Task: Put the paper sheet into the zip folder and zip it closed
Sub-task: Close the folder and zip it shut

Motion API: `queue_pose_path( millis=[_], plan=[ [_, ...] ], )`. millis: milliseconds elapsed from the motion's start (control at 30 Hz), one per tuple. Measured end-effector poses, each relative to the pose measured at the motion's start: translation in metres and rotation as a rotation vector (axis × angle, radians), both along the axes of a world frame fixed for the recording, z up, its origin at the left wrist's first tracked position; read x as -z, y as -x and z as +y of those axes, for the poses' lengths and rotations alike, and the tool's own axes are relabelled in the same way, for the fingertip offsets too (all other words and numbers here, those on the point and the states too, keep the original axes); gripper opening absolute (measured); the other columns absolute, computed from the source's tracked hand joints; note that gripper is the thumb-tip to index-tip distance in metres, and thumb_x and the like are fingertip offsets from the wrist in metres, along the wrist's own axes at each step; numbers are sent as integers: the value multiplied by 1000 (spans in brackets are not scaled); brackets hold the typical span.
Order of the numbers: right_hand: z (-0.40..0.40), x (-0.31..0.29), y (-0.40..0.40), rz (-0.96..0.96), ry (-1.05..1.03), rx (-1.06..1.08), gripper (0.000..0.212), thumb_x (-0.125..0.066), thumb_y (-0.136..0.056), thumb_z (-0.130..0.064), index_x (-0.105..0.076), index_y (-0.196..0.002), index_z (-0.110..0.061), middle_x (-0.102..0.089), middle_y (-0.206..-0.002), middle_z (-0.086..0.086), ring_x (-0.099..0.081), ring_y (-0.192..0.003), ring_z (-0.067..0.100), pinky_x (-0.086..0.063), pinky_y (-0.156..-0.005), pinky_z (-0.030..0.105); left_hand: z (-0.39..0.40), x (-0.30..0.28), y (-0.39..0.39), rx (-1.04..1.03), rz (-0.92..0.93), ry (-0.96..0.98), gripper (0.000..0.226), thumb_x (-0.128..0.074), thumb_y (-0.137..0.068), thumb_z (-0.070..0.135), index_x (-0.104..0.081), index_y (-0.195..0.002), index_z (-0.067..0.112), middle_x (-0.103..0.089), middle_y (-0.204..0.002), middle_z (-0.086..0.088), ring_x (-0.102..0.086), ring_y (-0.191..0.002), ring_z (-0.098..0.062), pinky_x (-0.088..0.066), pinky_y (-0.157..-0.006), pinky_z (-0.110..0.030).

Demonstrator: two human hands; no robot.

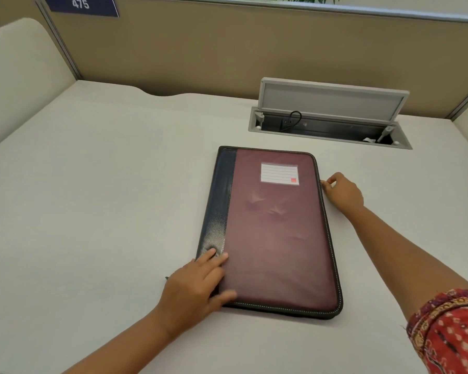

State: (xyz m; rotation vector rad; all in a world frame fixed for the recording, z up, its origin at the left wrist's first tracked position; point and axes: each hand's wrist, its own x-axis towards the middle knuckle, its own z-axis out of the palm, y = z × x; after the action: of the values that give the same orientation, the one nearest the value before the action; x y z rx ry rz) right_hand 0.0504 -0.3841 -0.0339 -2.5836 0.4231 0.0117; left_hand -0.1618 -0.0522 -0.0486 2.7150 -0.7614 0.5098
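On the tabletop (92, 184), a closed zip folder (276, 233) is steadied for zipping.

Nearest, the left hand (197, 287) lies flat with straight fingers on the folder's near spine corner, likely so it won't slide. Farther off, the right hand (341, 191) pinches at the right edge, seemingly the zipper pull. No paper sheet shows; presumably it's inside.

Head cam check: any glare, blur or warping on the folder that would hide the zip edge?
Head view: lighting is soft and even, and the zip folder casts only a thin shadow; a mild sheen sits on its dark spine strip near the left hand; wide-angle bowing curves the desk edges; the right hand at the zip edge looks slightly soft.
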Motion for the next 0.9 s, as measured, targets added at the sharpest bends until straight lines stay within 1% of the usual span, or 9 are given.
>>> queue_pose_path(
  millis=[67,200,300,367,433,533,600,767,900],
  plan=[
    [-4,-1,-2,16,-43,-10,29,-50,-90,-39,-55,-97,-11,-63,-111,14,-57,-99,33,-37,-74,32,-5,-6,-10,-82,49,-29,49,-31,-95,48,-65,-83,15,-67,-116,0,-63,-109,-23,-49,-87,-32],
    [-8,-2,-4,25,-110,-19,19,-54,-87,-37,-56,-87,-19,-66,-100,12,-59,-96,29,-38,-73,30,-22,-20,-46,-227,270,-88,58,-21,-91,54,-58,-114,16,-51,-137,-3,-47,-128,-26,-40,-101,-46],
    [-8,-3,-3,19,-167,-27,10,-54,-87,-30,-57,-85,-20,-65,-77,5,-61,-87,26,-38,-69,28,-37,-23,-74,-246,395,-21,75,-14,-84,61,-27,-143,17,-16,-156,0,-11,-144,-20,-13,-115,-41],
    [-9,-3,-2,22,-172,-42,11,-55,-86,-30,-59,-85,-20,-63,-70,3,-62,-84,25,-39,-69,28,-49,-22,-88,-235,421,-20,73,-22,-89,60,-8,-147,19,0,-157,2,3,-145,-17,-1,-116,-39],
    [-11,-3,-2,27,-163,-55,13,-55,-86,-31,-61,-84,-20,-62,-65,0,-63,-81,24,-42,-69,29,-59,-19,-95,-215,434,-45,75,-25,-90,60,2,-147,19,7,-157,2,8,-144,-17,3,-116,-41],
    [-11,-3,0,-4,-129,-74,13,-55,-86,-32,-62,-86,-20,-58,-63,-6,-59,-76,21,-44,-68,30,-67,-10,-98,-208,426,-169,85,1,-77,69,6,-147,21,6,-157,2,8,-144,-18,6,-114,-45],
    [-10,-4,2,-67,21,-102,14,-54,-87,-34,-61,-87,-22,-56,-66,-6,-55,-74,19,-39,-63,28,-67,-7,-99,-196,430,-213,87,8,-73,68,3,-147,23,2,-158,4,8,-144,-19,10,-113,-46],
    [-13,-3,-6,-95,187,-133,20,-55,-85,-41,-61,-84,-23,-62,-71,-1,-56,-69,18,-37,-60,27,-65,-8,-98,-163,423,-205,85,3,-78,70,-4,-147,22,-4,-157,5,5,-144,-21,13,-110,-46],
    [-17,-3,-26,-55,248,-180,20,-57,-83,-37,-65,-84,-19,-60,-74,1,-57,-72,24,-37,-61,28,-64,-3,-98,-156,369,-186,76,-3,-86,64,-19,-146,20,-20,-155,2,-10,-143,-25,6,-108,-50]
  ],
)
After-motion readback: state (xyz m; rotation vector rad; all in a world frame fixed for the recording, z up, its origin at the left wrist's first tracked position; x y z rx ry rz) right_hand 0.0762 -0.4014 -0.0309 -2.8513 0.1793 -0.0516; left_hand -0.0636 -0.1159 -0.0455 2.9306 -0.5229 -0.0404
